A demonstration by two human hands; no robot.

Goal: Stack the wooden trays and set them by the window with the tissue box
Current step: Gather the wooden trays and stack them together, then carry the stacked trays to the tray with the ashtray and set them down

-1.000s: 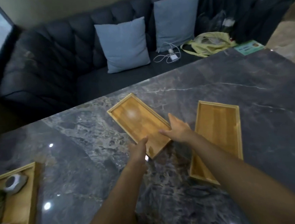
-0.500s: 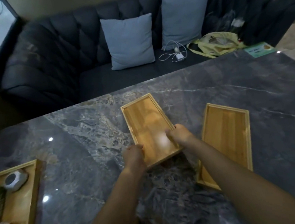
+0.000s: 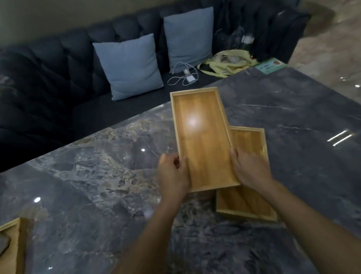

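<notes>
Stacking step: upper wooden tray point(image 3: 203, 139) clamped by left hand point(image 3: 174, 176) and right hand point(image 3: 251, 170), held askew over second tray point(image 3: 251, 198); alignment, lowering judged next.

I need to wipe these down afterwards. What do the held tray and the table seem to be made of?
Held tray: apparently bamboo or wood, with visible grain strips and a glossy glare spot. Table: looks like polished dark marble or similar stone, veined, mirroring lights.
</notes>
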